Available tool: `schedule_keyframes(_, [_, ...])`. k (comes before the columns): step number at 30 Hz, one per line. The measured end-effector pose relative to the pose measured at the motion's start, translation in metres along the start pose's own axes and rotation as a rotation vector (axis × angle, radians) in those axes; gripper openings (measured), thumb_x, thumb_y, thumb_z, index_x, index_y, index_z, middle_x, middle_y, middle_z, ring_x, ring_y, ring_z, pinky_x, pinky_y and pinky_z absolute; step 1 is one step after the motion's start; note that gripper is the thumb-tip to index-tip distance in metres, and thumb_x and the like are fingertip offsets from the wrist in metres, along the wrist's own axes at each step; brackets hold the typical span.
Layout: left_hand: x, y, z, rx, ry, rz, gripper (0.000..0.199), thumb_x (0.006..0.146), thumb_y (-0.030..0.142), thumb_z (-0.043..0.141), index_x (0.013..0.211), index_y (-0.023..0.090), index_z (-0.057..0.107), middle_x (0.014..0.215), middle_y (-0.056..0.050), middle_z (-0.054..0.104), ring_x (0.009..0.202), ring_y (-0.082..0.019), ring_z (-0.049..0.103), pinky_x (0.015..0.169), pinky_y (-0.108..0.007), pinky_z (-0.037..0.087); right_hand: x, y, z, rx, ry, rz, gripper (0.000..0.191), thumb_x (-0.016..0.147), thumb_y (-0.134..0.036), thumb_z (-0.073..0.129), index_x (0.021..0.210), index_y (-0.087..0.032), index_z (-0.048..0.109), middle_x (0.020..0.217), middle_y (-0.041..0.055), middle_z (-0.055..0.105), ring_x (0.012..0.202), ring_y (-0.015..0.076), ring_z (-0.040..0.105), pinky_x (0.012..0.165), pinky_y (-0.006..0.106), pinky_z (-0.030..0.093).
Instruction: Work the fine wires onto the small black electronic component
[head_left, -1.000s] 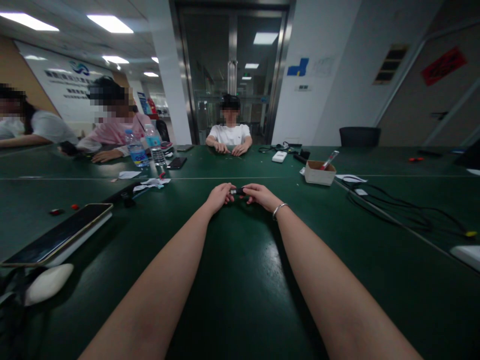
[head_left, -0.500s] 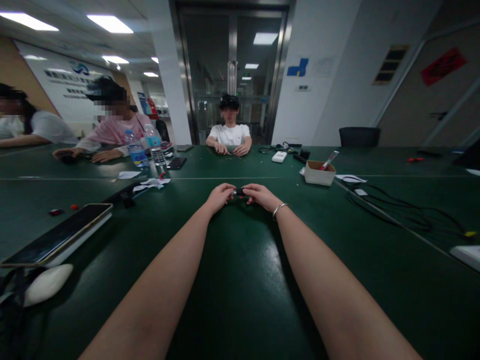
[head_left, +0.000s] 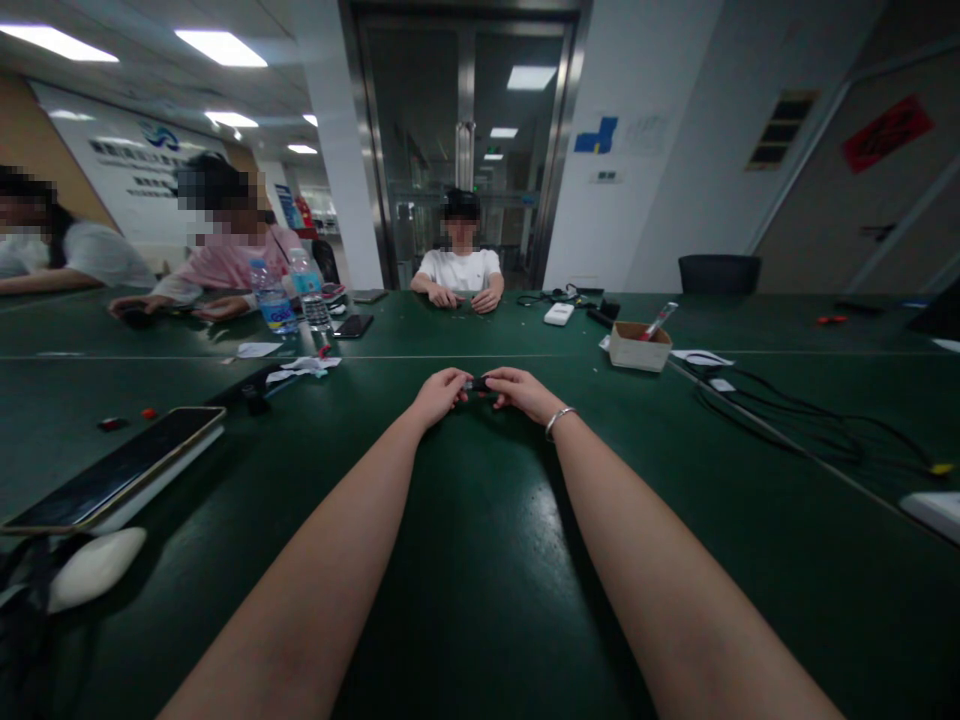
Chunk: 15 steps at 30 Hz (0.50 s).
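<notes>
A small black piece with a silvery end is held level between my two hands over the middle of the green table. Its exact kind is too small to make out. My left hand pinches the silvery end between thumb and fingers. On the black end, the thumb and fingers of my right hand are closed. A silver bangle circles my right wrist. Both forearms reach forward across the tabletop, and my fingertips partly cover the piece.
To the left lie a phone on a white box, a white rounded object and paper scraps. A small open box and black cables are on the right. Two bottles stand near co-workers; another person sits opposite.
My hands and the small black piece stay in nearly the same place. The person in pink at the left has turned a hand slightly, and the person opposite has shifted their fingers.
</notes>
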<state>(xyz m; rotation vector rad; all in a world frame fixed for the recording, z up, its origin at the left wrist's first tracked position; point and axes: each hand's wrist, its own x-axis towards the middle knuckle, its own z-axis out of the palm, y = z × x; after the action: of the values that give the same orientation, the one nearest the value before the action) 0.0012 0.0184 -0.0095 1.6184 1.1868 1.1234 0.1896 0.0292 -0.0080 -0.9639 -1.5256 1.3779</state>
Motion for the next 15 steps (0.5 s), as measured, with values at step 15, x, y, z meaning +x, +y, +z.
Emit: schedule_keyframes(15, [-0.0006,0.0035,0.0002,-0.022,-0.049,-0.041,0.033,0.09,0.032,0.038,0.098,0.011,0.062,0.062,-0.003,0.06,0.052,-0.009,0.049,0.048,-0.019,0.036,-0.0013,-0.0012,0.0007,0.002,0.008,0.011,0.014,0.082,-0.013,0.063,0.097,-0.012,0.064,0.079,0.004,0.069,0.045,0.0039,0.054,0.046,0.014,0.049])
